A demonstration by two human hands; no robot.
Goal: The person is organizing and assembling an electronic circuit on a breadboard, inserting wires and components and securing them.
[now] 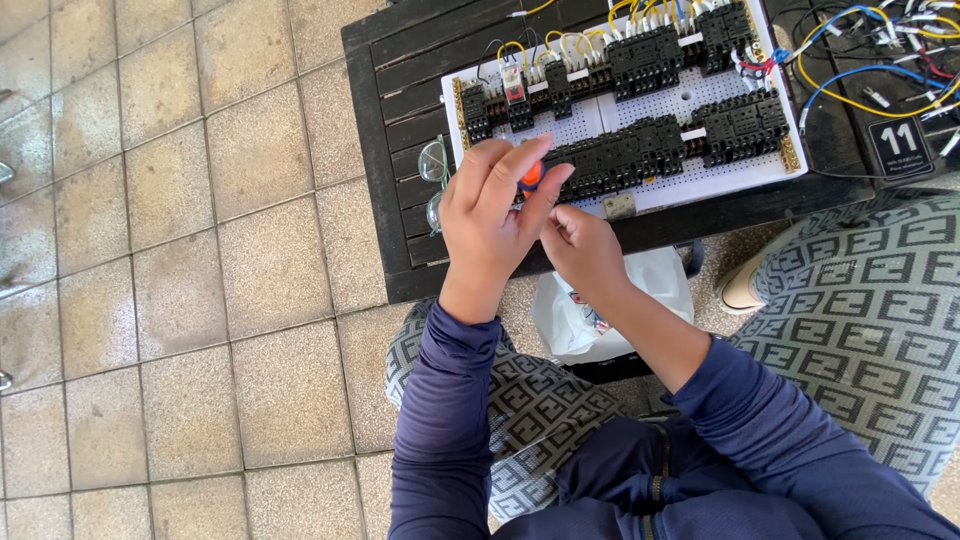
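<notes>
Dark slatted table (400,120) on beige tiled floor (180,250).

Both arms wear long dark navy-blue stretch-fabric sleeves (440,420) reaching the wrists; the matching navy top has a front zip, above grey trousers (540,400) with a geometric interlocking pattern.
</notes>
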